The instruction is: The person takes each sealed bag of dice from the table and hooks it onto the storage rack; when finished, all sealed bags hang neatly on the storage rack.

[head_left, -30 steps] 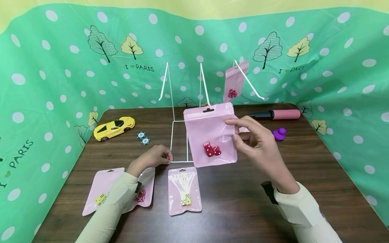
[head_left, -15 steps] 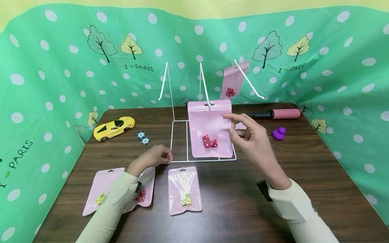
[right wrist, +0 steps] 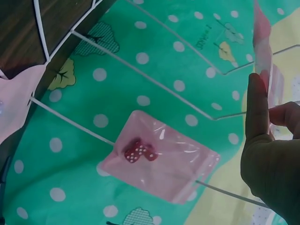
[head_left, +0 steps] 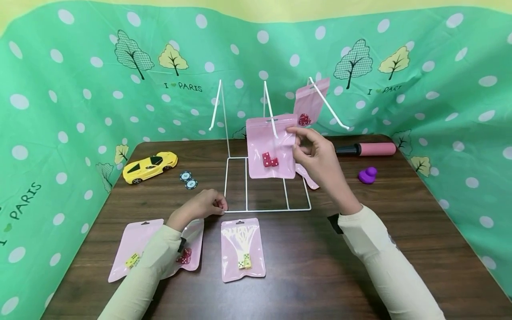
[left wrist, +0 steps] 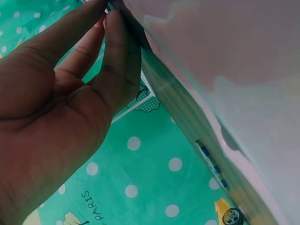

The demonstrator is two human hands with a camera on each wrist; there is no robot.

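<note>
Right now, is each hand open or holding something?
Left hand: pinching the white wire rack at its corner.
Right hand: pinching a rectangular pink plastic pouch of red dice.

The left hand (left wrist: pixel 70 101) pinches the white rack (left wrist: pixel 153 95).

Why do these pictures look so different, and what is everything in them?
No machine here, just a person's bare left hand and right hand. The wide view is from a camera worn on the head, looking forward and down. The other two are close up and tilted because each comes from a camera worn on a wrist.

The fingers of the right hand pinch a pink bag with red dice inside; the middle prong of a white wire rack seems to poke through its top hole. The left hand holds the rack's front left corner. Another bag of red dice hangs on the rack's right side.

On the table lie more bags, a yellow toy car, two poker chips, a purple duck and what looks like a pump.
</note>
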